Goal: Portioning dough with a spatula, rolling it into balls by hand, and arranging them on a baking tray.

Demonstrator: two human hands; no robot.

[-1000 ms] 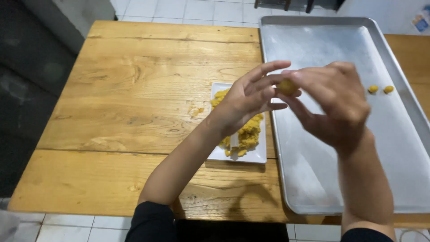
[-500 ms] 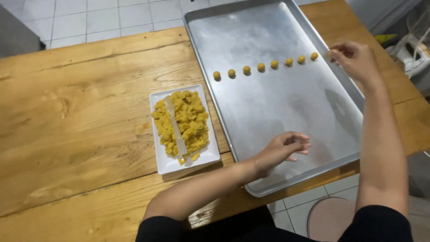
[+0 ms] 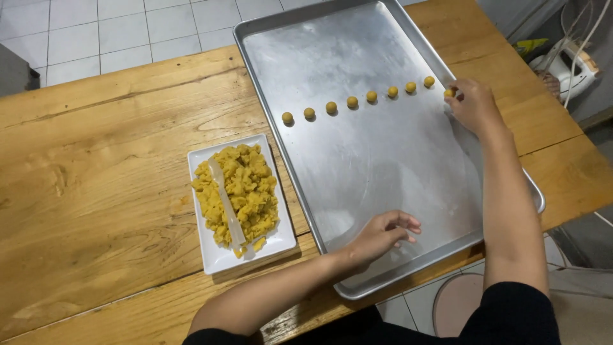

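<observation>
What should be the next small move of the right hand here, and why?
Probably, the right hand should set the small yellow dough ball down on the metal baking tray and let go. The fingertips pinch it at the right end of a row of seven balls, in line with them near the rim. The left hand rests empty at the tray's near edge.

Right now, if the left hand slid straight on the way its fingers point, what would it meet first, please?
The left hand points right across the bare baking tray; probably the right forearm comes first, though depth is unclear.
</observation>
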